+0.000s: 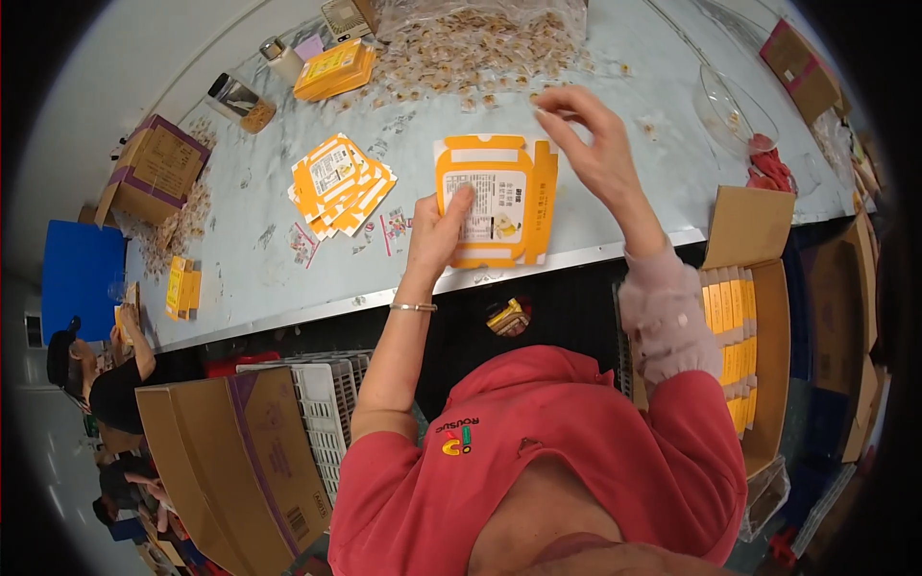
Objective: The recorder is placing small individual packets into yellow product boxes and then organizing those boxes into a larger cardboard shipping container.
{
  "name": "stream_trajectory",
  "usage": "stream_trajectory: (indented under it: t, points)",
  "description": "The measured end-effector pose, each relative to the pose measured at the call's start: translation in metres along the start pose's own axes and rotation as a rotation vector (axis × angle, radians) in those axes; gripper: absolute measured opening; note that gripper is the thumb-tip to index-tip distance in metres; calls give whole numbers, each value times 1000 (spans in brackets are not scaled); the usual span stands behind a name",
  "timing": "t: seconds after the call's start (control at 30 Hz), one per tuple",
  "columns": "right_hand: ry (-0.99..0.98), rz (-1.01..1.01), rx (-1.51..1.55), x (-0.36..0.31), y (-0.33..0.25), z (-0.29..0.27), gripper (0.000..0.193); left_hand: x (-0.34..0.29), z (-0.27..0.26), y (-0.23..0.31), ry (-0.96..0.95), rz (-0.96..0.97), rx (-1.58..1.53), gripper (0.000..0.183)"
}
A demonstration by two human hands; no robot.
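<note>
My left hand (442, 226) is closed on a flat, unfolded yellow-and-white carton (495, 230), thumb on its printed face and fingers behind. The carton is upright, just above the table's front edge. To its upper right, my right hand (594, 134) is raised over the table, apart from the carton. Its fingers are curved, with a gap between thumb and forefinger, and nothing shows in them. Left of the carton, a loose pile of similar flat cartons (336, 178) lies on the table (259, 278).
Many small wrapped pieces (471, 53) are heaped at the back, beside a stack of yellow cartons (333, 69) and a jar (240, 101). An open box (768, 355) with filled yellow cartons stands at my right. Another cardboard box (230, 470) is at my left. Other people work at far left.
</note>
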State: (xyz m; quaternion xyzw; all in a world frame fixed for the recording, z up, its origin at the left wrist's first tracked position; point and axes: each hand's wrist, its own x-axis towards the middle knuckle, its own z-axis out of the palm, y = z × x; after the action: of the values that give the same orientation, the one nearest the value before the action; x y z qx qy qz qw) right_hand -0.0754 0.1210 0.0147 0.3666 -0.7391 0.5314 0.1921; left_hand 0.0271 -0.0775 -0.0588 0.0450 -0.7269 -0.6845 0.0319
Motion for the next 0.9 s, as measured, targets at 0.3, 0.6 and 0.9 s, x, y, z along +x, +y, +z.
stream_trajectory:
  t: [0.3, 0.6, 0.9]
  points:
    - [-70, 285, -192, -66, -14, 12, 32, 3, 26, 11, -29, 89, -447, 46]
    - [302, 380, 352, -87, 12, 58, 17, -1, 56, 17, 252, 59, -356, 33]
    - [335, 382, 444, -84, 8, 66, 27, 2, 54, 15, 399, 350, 81, 38]
